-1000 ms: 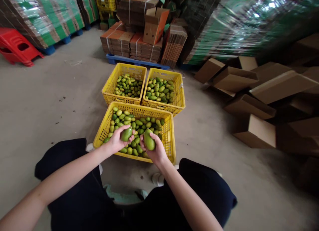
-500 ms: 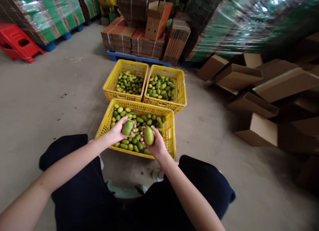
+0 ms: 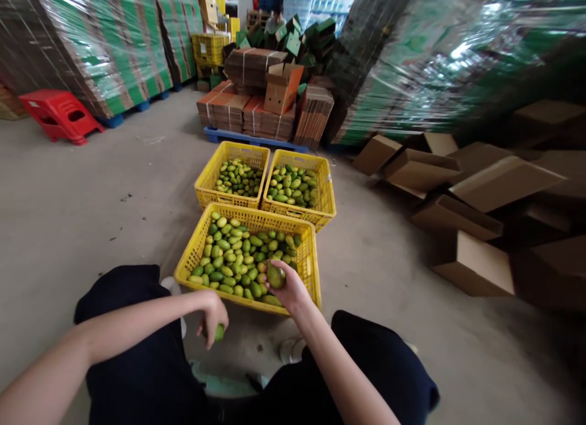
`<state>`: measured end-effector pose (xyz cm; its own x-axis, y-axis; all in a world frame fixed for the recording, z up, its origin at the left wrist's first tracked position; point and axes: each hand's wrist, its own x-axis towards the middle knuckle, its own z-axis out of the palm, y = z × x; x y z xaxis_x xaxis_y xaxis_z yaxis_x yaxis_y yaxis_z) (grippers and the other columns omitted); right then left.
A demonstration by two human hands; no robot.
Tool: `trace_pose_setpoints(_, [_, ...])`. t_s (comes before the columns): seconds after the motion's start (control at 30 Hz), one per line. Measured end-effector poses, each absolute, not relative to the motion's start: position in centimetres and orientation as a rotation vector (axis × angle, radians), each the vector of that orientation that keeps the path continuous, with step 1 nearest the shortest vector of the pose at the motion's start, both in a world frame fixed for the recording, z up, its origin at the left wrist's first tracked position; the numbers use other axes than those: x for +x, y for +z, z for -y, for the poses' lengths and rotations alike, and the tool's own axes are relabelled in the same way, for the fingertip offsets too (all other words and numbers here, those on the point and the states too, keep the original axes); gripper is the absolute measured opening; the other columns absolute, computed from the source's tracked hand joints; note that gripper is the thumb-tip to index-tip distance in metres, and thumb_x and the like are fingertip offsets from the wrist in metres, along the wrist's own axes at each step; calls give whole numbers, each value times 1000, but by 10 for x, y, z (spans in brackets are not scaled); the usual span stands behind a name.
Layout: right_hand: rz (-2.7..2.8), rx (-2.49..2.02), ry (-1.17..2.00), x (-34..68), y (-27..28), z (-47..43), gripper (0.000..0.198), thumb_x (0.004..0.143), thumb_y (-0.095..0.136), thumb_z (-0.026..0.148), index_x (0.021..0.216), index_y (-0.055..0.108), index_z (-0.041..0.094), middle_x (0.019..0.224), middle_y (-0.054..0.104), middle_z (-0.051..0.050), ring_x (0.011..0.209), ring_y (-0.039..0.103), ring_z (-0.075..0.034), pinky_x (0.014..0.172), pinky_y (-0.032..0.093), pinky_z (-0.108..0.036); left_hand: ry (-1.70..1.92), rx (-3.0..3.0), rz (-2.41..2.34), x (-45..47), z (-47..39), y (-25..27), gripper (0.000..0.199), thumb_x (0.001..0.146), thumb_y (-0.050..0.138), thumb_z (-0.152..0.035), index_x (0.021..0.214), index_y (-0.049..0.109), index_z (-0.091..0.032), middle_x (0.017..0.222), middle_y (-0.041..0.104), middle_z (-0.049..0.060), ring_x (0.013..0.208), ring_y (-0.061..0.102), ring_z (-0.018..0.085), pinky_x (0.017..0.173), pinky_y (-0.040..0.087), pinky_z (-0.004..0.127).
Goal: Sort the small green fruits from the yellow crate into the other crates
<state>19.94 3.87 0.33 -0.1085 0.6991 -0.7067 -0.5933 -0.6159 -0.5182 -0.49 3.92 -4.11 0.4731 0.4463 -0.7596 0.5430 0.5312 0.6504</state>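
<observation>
The left hand [image 3: 214, 319] was curled, palm down, around a green fruit [image 3: 219, 333], outside the near edge of the front crate [image 3: 313, 254], low in the gap between that rim and the person's lap. The right hand [image 3: 288, 290] gripped a second fruit [image 3: 276, 277] in bent fingers, above the right part of the same crate and inside its rim, with the forearm crossing the near edge. Loose fruit [image 3: 231, 254] lay below the rim, heaped toward the left and middle.

The left rear crate [image 3: 201, 185] and right rear crate [image 3: 329, 199] stood side by side just past the far edge, a narrow slit between them, and so bounded movement forward. The person's knees [image 3: 379, 345] flanked the near side. Wide stretches of concrete floor [image 3: 151, 223] gave room sideways, toward the red stool [image 3: 61, 115] on the left and the tumbled cardboard boxes [image 3: 476, 263] on the right.
</observation>
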Motion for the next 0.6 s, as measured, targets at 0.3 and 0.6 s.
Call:
trace_pose_setpoints(0.3, [256,-1334,1851,198,-3,-29,7,69,64,19,74,59,17,62,65,-1,46,57,-12,38,41,-20,584,1769,-2001,-88,-170,50,94,74,70,-50,146,31,-2,152,28,35,141,31,42,108,34,47])
trace_pose_setpoints(0.6, [911,-1512,2034,172,-36,-7,10,66,69,23,64,62,16,51,63,0,33,52,-10,28,32,-16,19,1808,-1470,-80,-121,13,50,59,78,-46,101,73,-21,123,67,19,119,59,38,100,41,42])
